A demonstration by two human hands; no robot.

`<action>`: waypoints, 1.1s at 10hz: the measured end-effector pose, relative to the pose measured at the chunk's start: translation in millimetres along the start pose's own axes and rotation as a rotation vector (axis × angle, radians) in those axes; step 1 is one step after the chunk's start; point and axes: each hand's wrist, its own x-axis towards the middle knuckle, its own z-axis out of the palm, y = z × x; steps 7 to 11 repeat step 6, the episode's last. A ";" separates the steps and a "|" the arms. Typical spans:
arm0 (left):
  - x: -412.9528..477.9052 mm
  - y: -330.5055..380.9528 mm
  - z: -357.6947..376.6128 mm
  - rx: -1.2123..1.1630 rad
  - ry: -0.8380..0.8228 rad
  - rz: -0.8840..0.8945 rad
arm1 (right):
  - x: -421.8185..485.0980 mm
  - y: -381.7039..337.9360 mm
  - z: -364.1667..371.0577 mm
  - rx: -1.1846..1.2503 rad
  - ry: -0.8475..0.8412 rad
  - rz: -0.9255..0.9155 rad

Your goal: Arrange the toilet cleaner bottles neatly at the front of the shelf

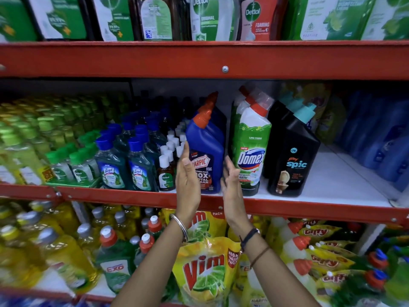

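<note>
A blue Harpic bottle (207,147) with a red-orange cap stands at the front edge of the middle shelf (327,180). Right of it stand a green-and-white Domex bottle (251,151) and a black Spic bottle (292,156), each with more of its kind lined up behind. My left hand (187,185) is flat against the Harpic bottle's left side, fingers straight. My right hand (231,187) hovers at the bottle's lower right, in the gap before the Domex bottle, fingers apart. Neither hand is closed around a bottle.
Small brown Dettol bottles (166,173) and dark green Lizol bottles (139,171) crowd the shelf left of Harpic. Blue containers (380,138) sit far right, past bare white shelf. Red shelf rails (199,60) run above and below. Yellow Vim pouches (205,269) fill the lower shelf.
</note>
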 end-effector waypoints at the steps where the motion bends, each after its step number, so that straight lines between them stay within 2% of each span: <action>1: -1.6 -1.0 -4.8 0.033 -0.026 -0.040 | 4.2 3.5 -0.9 0.010 0.010 0.029; 5: -3.3 -4.7 -7.4 0.034 -0.071 -0.022 | 6.1 -7.8 -3.8 0.049 0.004 0.057; 6: -10.1 -0.5 -4.9 -0.004 -0.016 0.030 | -14.9 -11.6 -14.3 -0.059 0.069 -0.004; 11: -10.1 -0.5 -4.9 -0.004 -0.016 0.030 | -14.9 -11.6 -14.3 -0.059 0.069 -0.004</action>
